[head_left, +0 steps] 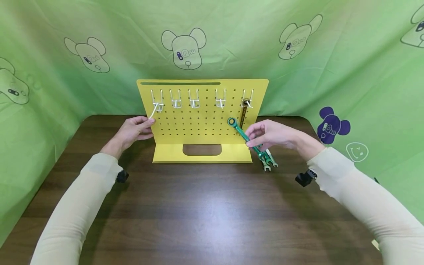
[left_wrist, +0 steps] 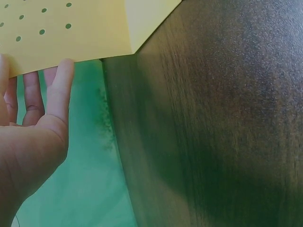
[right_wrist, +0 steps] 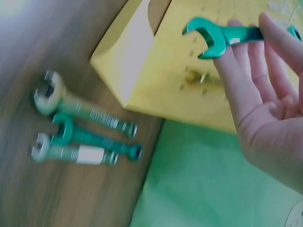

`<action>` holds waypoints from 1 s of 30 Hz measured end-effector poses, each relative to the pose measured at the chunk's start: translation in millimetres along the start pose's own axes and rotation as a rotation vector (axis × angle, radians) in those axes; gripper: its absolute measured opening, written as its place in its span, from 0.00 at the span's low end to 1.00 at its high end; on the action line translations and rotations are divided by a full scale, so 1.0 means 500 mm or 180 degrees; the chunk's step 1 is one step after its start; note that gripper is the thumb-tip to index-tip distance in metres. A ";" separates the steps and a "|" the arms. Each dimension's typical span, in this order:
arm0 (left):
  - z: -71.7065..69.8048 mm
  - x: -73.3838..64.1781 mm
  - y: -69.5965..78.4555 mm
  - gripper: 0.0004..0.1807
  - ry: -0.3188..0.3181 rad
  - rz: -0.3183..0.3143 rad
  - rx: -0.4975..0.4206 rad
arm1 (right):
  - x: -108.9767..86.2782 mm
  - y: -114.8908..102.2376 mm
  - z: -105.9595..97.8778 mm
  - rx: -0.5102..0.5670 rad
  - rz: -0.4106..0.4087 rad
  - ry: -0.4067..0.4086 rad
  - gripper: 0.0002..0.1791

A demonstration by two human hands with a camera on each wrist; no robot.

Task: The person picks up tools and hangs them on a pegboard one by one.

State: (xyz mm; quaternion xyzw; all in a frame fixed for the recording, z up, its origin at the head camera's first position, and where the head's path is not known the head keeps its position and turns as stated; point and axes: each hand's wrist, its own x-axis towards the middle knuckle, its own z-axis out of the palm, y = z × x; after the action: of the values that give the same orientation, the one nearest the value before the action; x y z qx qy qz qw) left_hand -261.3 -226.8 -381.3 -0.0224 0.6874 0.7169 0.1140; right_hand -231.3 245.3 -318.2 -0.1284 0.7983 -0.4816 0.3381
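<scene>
My left hand (head_left: pixel 134 129) grips the left edge of the yellow pegboard (head_left: pixel 190 138), thumb on the front and fingers behind it. In my right hand (head_left: pixel 273 134), a green combination wrench (head_left: pixel 243 135) is pinched between thumb and fingers, its ring end tilted up toward the board. In the right wrist view the open jaw end of this green wrench (right_wrist: pixel 213 39) juts out past the fingers. A bronze-coloured wrench (head_left: pixel 243 115) hangs by its ring from the rightmost white hook (head_left: pixel 249 104) on the board.
Three more wrenches (right_wrist: pixel 97 144) lie on the dark wooden table (head_left: pixel 185 206) by the board's right end. White hooks (head_left: pixel 194 103) with nothing on them line the board's upper part. A green printed cloth (head_left: pixel 232 40) hangs behind the table.
</scene>
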 end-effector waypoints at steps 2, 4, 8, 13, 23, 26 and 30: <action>0.000 0.000 0.000 0.15 0.0004 -0.0001 -0.0004 | 0.004 -0.013 0.014 0.0055 -0.0085 0.0074 0.21; 0.000 -0.001 0.000 0.15 -0.0003 0.0002 0.0002 | 0.006 -0.025 0.028 0.0139 -0.0183 0.0125 0.22; 0.000 -0.001 0.000 0.15 -0.0003 0.0008 -0.0003 | 0.011 -0.046 0.047 0.0287 -0.0356 0.0192 0.24; 0.000 0.000 -0.001 0.14 0.0014 0.0016 -0.0001 | 0.026 -0.059 0.056 0.0406 -0.0470 0.0276 0.22; -0.001 0.000 -0.003 0.14 0.0015 -0.0007 -0.0037 | 0.083 -0.031 0.067 0.0854 -0.0440 0.0555 0.23; -0.001 0.000 -0.004 0.13 0.0007 -0.0003 -0.0056 | 0.096 -0.022 0.073 0.0967 -0.0443 0.0603 0.19; -0.002 0.001 -0.005 0.14 0.0003 0.0009 -0.0055 | 0.111 -0.014 0.083 0.1110 -0.0483 0.0571 0.15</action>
State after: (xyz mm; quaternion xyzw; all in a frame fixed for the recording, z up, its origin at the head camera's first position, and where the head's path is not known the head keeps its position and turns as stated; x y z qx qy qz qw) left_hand -261.6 -227.7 -384.1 -0.0228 0.6813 0.7230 0.1124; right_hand -245.9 184.2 -348.1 -0.0843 0.7179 -0.6460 0.2455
